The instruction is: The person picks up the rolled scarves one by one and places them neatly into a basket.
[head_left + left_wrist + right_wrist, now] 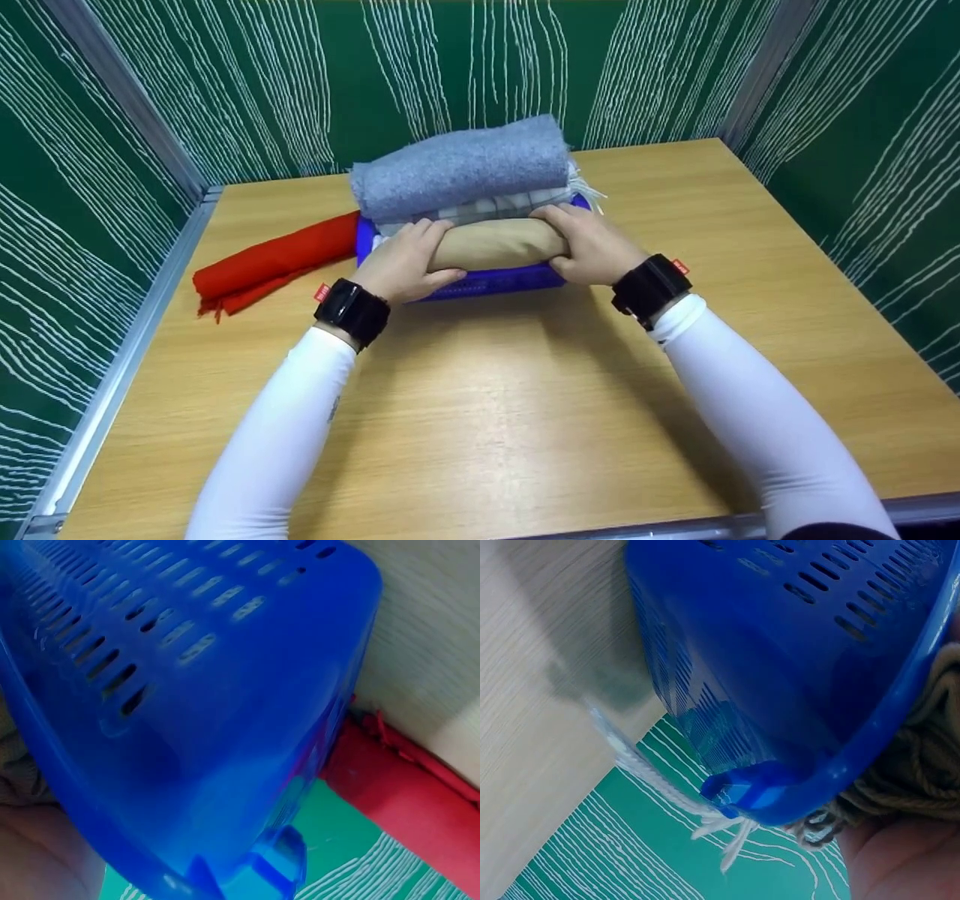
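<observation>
A rolled beige cloth with a fringed end [499, 244] lies across the near side of a blue plastic basket [495, 282]. My left hand [405, 259] grips its left end, thumb toward me and fingers over the top. At the other end my right hand [596, 244] holds the roll the same way. Behind it in the basket sit a pale checked cloth [499, 206] and, on top, a thick grey roll [465, 166]. In the right wrist view, brown fringe [900, 787] bunches between the right hand and the basket's rim [870, 757].
Left of the basket a red rolled cloth [277, 259] lies on the wooden table [480, 420], its right end against the basket. White fringe [589, 187] hangs over the basket's right side. Green walls with white lines [510, 67] stand behind and at both sides.
</observation>
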`<action>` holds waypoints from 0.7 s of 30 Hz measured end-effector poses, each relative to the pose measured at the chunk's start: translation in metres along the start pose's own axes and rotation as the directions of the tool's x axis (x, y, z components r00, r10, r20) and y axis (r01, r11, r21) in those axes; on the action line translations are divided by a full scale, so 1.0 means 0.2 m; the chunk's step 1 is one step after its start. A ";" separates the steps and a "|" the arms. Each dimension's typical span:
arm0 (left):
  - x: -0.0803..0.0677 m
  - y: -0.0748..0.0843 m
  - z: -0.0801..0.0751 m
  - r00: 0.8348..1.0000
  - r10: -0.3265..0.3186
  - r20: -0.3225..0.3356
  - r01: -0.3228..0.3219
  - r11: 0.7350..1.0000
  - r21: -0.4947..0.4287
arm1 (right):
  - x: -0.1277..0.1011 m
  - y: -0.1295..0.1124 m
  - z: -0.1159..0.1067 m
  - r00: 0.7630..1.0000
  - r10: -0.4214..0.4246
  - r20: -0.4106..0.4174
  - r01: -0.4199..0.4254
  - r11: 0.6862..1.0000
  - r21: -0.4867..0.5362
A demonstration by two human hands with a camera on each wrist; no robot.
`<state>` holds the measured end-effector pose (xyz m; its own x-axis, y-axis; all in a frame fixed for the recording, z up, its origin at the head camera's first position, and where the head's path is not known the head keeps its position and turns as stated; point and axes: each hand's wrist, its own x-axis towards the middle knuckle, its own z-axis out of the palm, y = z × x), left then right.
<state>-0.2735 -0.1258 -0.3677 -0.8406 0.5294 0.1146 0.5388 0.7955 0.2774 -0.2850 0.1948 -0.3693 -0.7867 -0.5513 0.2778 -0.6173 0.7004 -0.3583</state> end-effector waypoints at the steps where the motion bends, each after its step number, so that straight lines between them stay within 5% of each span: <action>1: 0.00 0.00 0.00 1.000 -0.001 -0.005 0.001 1.000 -0.004 | 0.00 0.00 0.00 1.000 0.002 0.002 -0.002 1.000 0.003; 21: 0.00 -0.02 0.04 0.999 0.031 -0.040 -0.033 0.999 -0.039 | -0.01 0.05 0.06 0.999 -0.002 -0.041 0.004 0.998 0.068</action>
<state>-0.2742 -0.1260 -0.3772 -0.8251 0.5415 0.1613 0.5632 0.7656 0.3109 -0.2890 0.1975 -0.3851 -0.7852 -0.5336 0.3143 -0.6191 0.6656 -0.4167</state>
